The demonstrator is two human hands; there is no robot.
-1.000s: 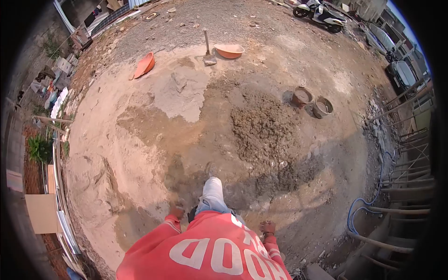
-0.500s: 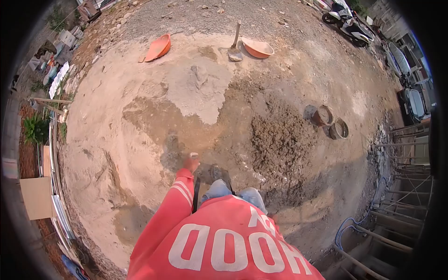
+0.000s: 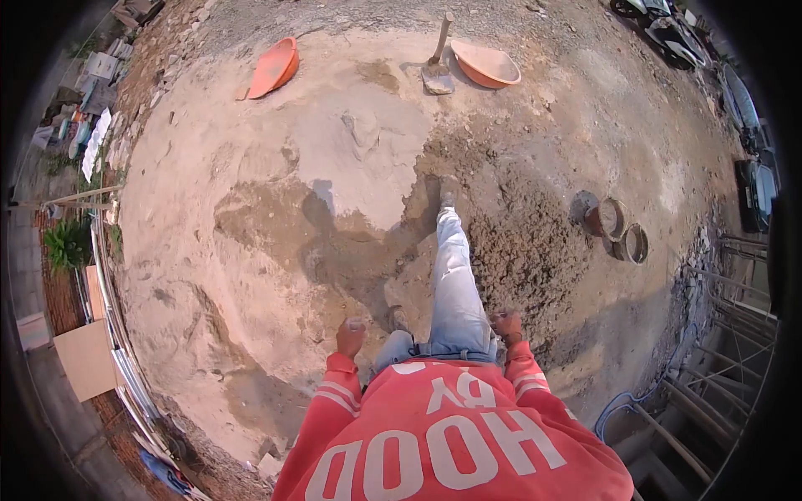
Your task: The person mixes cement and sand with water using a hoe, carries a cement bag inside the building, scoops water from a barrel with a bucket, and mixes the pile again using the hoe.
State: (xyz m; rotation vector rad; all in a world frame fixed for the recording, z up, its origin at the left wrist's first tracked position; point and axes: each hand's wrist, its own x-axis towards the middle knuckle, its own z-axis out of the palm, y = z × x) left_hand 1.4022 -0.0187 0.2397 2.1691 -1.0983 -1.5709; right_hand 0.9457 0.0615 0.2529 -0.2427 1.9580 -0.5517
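Note:
My left hand (image 3: 352, 336) hangs beside my body at the left, its fingers curled, with no object visible in it. At the right, my right hand (image 3: 506, 326) is next to my thigh, fingers curled too, and nothing shows in it. One jeans leg (image 3: 455, 267) stretches forward beside a heap of wet, dark mix (image 3: 526, 259). Ahead lies a pale grey powdery patch (image 3: 359, 142). Beyond it a hoe-like tool (image 3: 438, 75) stands with its handle up, beside an orange basin (image 3: 487, 65). Another orange basin (image 3: 276, 67) lies tilted further left.
Two buckets (image 3: 606, 219) (image 3: 632, 244) stand right of the heap. A blue hose (image 3: 618, 403) and wooden poles (image 3: 681, 426) lie along the right edge. Boards (image 3: 86, 359) and metal strips line the left side. Parked motorcycles (image 3: 672, 42) are at the upper right.
The view has moved forward, and a leg now reaches toward the powdery patch. My left hand swung forward, then back to my side. My right hand, hidden half a second ago, shows again.

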